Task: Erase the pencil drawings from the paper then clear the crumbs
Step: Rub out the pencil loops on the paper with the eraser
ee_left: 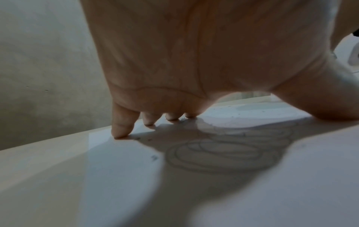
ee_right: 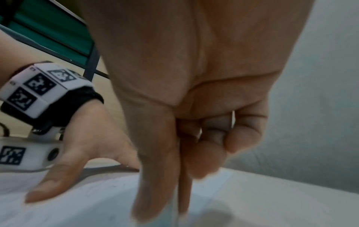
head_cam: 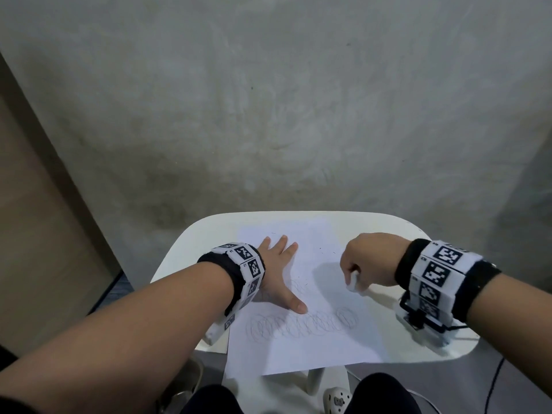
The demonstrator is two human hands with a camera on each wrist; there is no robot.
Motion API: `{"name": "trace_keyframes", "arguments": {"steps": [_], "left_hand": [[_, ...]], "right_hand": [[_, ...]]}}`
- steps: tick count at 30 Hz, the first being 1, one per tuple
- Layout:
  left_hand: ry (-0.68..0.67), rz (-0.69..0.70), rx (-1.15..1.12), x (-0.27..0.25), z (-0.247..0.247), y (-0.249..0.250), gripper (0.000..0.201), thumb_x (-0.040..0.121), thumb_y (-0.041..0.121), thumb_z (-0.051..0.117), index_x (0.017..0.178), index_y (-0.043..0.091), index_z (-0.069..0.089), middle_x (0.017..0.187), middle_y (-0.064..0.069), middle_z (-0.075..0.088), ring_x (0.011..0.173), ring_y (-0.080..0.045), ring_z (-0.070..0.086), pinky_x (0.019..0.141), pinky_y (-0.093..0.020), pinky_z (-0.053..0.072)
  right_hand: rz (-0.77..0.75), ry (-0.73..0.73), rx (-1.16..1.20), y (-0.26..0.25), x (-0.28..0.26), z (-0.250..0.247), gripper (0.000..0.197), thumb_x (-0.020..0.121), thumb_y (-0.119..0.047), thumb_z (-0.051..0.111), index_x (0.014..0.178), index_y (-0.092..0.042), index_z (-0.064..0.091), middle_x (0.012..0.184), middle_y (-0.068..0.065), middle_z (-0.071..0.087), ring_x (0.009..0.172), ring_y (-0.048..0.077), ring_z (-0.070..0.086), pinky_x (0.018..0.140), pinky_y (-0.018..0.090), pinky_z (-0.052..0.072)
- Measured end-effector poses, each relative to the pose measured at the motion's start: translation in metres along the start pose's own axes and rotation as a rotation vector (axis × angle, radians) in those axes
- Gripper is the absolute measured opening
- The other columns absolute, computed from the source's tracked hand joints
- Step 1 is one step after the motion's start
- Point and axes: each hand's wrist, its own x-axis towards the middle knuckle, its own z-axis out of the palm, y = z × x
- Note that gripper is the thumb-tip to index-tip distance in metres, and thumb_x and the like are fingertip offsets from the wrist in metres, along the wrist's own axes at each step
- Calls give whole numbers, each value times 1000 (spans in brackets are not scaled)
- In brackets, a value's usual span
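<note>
**Left hand pins the sheet, right hand holds the eraser over it**

We see a white sheet of paper lying on a small white table with rounded corners; the near edge of the sheet hangs a little over the table's near edge. A row of looping pencil scribbles crosses the lower half of the sheet, and some fainter marks remain just above it, near the thumb. Small dark crumbs are scattered on the upper part of the paper.

The left hand lies flat on the left part of the sheet, with fingers spread and straight. In the left wrist view its fingertips press down on the paper, and the thumb reaches toward the scribbles. It grasps nothing.

The right hand is above the right part of the sheet, with curled fingers, and a white eraser shows below it, pinched between thumb and fingers. In the right wrist view the thumb and forefinger point down together to the paper, while the other fingers are folded into the palm; the eraser itself is blurred there. We cannot tell whether the eraser touches the sheet.

Both wrists carry black bands with white blocks of black square patterns. A grey concrete wall stands behind the table.
</note>
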Motion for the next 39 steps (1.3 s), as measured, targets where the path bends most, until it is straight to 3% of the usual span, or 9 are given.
{"name": "trace_keyframes", "arguments": {"steps": [2,5,12,15,18,24,29,32,39], "left_hand": [[1,-4,3,-1,0,1,134,64,82,64,152,29,-23,159,6,-29,148,-28,-22,118,-57,1],[-6,-13,1,-1,1,1,134,64,81,64,152,30,-23,159,7,-29,148,-27,-22,118,-56,1],[-18,-9,13,3,2,-1,137,61,85,62,151,30,-25,158,6,-31,148,-28,-23,118,-58,1],[-22,-11,13,3,1,0,136,62,84,63,151,30,-25,158,6,-31,148,-28,-23,117,-58,0],[-21,-13,7,2,1,0,135,63,83,63,151,30,-25,158,6,-31,148,-28,-24,118,-57,0],[-12,-4,1,2,1,-1,135,64,82,64,151,30,-24,159,6,-30,148,-28,-23,118,-57,0],[-10,-4,3,6,3,-4,138,60,85,63,151,31,-25,159,6,-30,148,-29,-23,119,-58,1],[-5,-8,11,7,3,-4,138,58,86,62,151,31,-25,159,6,-30,148,-28,-23,119,-58,1],[18,-8,8,1,-2,4,135,62,87,59,152,29,-23,160,5,-26,149,-23,-21,119,-54,1]], "right_hand": [[11,-42,-17,-3,6,-9,12,73,-16,69,68,-26,67,85,-7,72,79,13,63,68,24,49],[27,108,0,-16,23,-16,12,77,-18,66,85,-23,73,81,-9,67,81,16,62,69,26,49],[-37,27,36,-25,4,2,12,74,-16,69,69,-27,65,82,-8,69,77,14,60,65,24,45],[37,103,0,-15,12,-10,11,78,-17,65,79,-28,69,79,-8,64,75,16,56,56,19,38],[5,157,50,-21,13,-8,11,79,-19,66,87,-24,73,84,-7,68,79,15,59,62,22,42],[-13,-96,-82,-22,2,-8,11,75,-17,69,71,-26,67,84,-6,73,71,11,57,59,22,41],[-29,86,-67,-32,8,-7,14,77,-13,63,72,-26,65,76,-9,64,73,14,56,61,23,42],[-16,-79,-88,-24,2,-8,22,77,-12,65,62,-26,57,79,-8,65,72,13,54,57,22,39],[57,100,60,-34,27,-10,9,86,-22,59,91,-15,63,91,-1,65,86,21,60,66,26,43]]}}
